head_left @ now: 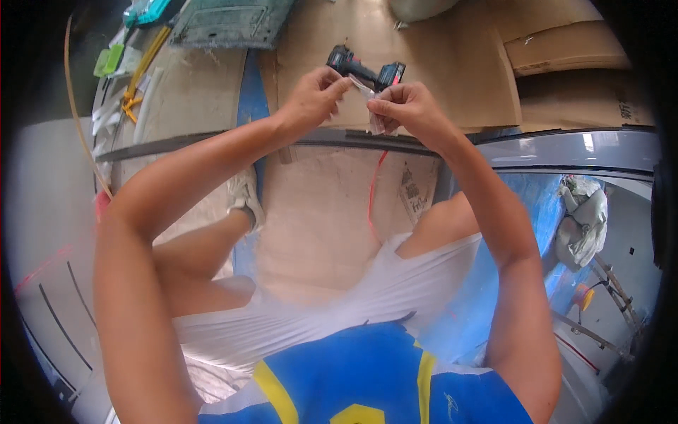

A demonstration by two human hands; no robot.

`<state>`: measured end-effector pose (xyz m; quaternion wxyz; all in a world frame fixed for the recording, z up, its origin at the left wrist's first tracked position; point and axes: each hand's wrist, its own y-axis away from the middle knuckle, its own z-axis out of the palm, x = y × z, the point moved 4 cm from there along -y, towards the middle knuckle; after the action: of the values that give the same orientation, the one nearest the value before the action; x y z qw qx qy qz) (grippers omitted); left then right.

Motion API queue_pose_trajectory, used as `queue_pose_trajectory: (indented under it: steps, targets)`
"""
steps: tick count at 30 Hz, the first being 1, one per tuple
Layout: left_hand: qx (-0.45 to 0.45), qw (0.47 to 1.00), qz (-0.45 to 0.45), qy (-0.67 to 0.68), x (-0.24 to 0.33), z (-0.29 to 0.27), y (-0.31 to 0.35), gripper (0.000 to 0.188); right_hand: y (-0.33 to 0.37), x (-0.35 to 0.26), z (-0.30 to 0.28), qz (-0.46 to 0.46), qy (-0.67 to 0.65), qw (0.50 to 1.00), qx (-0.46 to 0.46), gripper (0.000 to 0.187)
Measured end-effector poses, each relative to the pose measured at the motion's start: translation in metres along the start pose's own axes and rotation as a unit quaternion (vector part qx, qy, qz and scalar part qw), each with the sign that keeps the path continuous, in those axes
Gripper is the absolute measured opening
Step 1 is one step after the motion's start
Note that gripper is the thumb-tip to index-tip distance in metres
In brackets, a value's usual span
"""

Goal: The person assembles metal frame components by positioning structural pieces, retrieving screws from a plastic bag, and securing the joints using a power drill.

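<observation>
Obliquely held bag (363,87), long axis upper left to lower right, right hand (411,111) pinching it, left hand (316,97) at upper end, grip unclear, drill (362,69) beyond, on cardboard (455,71).

A small, narrow packet (377,124) of clear, thin plastic is held in the air, pinched near its middle by the right hand (408,109). Its upper end is slanted toward the left hand's (316,97) fingertips, where contact is blurred; its lower end is left hanging below the right thumb.

Clr plastic pkt (376,124) in R grip (413,112)
</observation>
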<state>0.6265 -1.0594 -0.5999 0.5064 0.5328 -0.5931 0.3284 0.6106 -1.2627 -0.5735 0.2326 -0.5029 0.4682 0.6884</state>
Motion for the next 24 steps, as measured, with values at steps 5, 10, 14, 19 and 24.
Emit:
queue_pose_trajectory:
  steps: [5, 10, 14, 19, 24]
  targets:
    - [-0.259, 0.914, -0.220, 0.220, -0.022, 0.052, 0.080, 0.035, 0.030, 0.083, 0.041, 0.033, -0.077, 0.996, -0.010, 0.025]
    - [-0.250, 0.894, -0.307, 0.211, -0.080, 0.059, 0.119, 0.027, 0.027, 0.142, 0.083, 0.082, -0.031, 0.994, -0.071, 0.024]
    - [-0.253, 0.902, -0.266, 0.226, -0.093, 0.054, 0.129, 0.023, 0.031, 0.142, 0.091, 0.100, -0.049, 0.989, -0.099, 0.023]
    - [-0.247, 0.913, -0.220, 0.240, -0.077, 0.046, 0.129, 0.022, 0.036, 0.126, 0.087, 0.077, -0.113, 0.982, -0.132, 0.025]
    - [-0.255, 0.919, -0.144, 0.263, -0.038, 0.037, 0.114, 0.019, 0.041, 0.101, 0.079, 0.038, -0.167, 0.974, -0.146, 0.026]
